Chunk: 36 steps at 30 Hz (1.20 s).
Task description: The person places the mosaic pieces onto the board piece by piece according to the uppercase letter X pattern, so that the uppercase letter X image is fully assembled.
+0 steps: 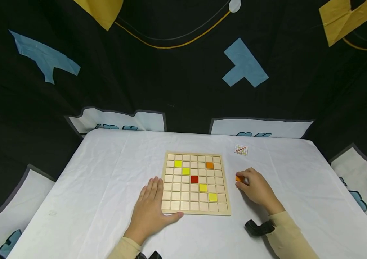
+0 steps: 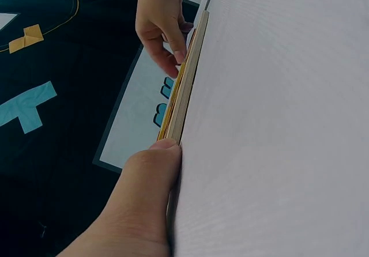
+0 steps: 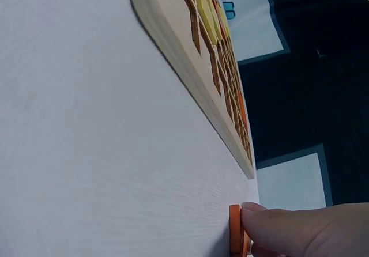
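A square wooden grid board (image 1: 196, 213) lies flat on the table. Several yellow tiles sit in its cells on a diagonal, among them one yellow tile (image 1: 213, 197), with a red tile (image 1: 194, 179) midway. One orange tile (image 1: 209, 165) is at the upper right of the grid. My left hand (image 1: 151, 212) rests along the board's left edge, fingers straight; its thumb (image 2: 144, 182) touches the near edge. Right of the board, my right hand (image 1: 258, 189) pinches another orange tile (image 3: 235, 231) just at the table surface; the fingers partly hide it.
A small card with a coloured grid pattern (image 1: 241, 149) lies on the white tablecloth (image 1: 105, 172), beyond my right hand. Behind the table hangs a black curtain (image 1: 177, 82) with blue and yellow shapes.
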### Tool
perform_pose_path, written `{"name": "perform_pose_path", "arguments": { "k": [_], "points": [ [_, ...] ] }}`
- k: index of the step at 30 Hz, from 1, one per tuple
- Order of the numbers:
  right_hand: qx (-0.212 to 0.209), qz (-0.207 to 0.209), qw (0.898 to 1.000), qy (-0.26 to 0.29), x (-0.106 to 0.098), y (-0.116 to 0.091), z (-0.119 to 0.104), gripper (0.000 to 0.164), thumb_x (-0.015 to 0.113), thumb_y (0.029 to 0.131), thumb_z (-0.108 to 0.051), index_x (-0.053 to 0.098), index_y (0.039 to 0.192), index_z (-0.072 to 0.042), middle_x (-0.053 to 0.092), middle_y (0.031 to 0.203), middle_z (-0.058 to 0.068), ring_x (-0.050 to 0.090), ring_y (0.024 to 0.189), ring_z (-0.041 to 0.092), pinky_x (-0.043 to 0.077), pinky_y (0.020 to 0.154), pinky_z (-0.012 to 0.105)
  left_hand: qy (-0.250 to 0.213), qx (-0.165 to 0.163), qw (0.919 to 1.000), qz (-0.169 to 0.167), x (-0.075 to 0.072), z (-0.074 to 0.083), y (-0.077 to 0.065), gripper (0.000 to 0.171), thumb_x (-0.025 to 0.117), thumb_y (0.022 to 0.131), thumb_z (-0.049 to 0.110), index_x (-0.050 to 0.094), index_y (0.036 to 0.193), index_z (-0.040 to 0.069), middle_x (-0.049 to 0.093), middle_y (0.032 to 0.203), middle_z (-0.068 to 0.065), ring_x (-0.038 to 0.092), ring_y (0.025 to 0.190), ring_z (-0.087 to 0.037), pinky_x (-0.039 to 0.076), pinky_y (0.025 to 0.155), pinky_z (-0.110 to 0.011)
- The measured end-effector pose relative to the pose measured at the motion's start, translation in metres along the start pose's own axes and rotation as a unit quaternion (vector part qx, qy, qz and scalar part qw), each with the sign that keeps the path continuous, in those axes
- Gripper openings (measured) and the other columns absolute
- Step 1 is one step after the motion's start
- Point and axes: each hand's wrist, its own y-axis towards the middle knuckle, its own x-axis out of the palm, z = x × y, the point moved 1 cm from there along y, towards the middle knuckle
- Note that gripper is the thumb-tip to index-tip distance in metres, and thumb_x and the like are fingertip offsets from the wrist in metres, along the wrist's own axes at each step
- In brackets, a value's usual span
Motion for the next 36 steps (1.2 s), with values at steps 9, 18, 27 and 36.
{"name": "perform_pose_path", "arguments": {
  "k": [9,18,27,36],
  "points": [
    [0.008,0.014,1.000,0.020,0.002,-0.003,0.004,0.023,0.074,0.089,-0.016,0.068,0.110,-0.009,0.064,0.104,0.008,0.058,0.090,0.022,0.048,0.080,0.038,0.001,0.001,1.0000,0.002,0.002,-0.001,0.000,0.128,0.056,0.071,0.087,0.022,0.156,-0.003,0.020,0.165,-0.018,0.016,0.155,-0.033,0.018,0.125,-0.049],
    [0.019,0.015,1.000,0.011,0.001,0.000,0.011,0.032,0.070,0.092,-0.015,0.066,0.121,-0.004,0.063,0.110,0.012,0.059,0.099,0.028,0.049,0.089,0.047,0.006,0.003,1.0000,0.004,0.003,-0.002,0.001,0.129,0.055,0.071,0.088,0.022,0.156,-0.003,0.020,0.165,-0.018,0.016,0.155,-0.032,0.018,0.125,-0.049],
    [0.036,0.004,0.998,0.050,0.000,0.005,0.012,0.025,0.069,0.091,-0.009,0.056,0.112,-0.008,0.062,0.103,0.012,0.055,0.085,0.024,0.046,0.077,0.038,0.003,0.003,1.0000,0.005,0.002,-0.002,0.001,0.129,0.056,0.070,0.088,0.022,0.155,-0.003,0.020,0.164,-0.019,0.017,0.154,-0.033,0.018,0.125,-0.049],
    [0.059,0.012,0.995,0.081,0.006,0.013,-0.001,0.022,0.066,0.094,-0.009,0.057,0.114,-0.011,0.063,0.095,0.010,0.054,0.070,0.017,0.045,0.060,0.026,0.004,0.003,1.0000,0.003,0.002,-0.002,0.001,0.129,0.056,0.070,0.088,0.022,0.156,-0.003,0.020,0.164,-0.019,0.016,0.154,-0.033,0.018,0.125,-0.049]
  ]
}}
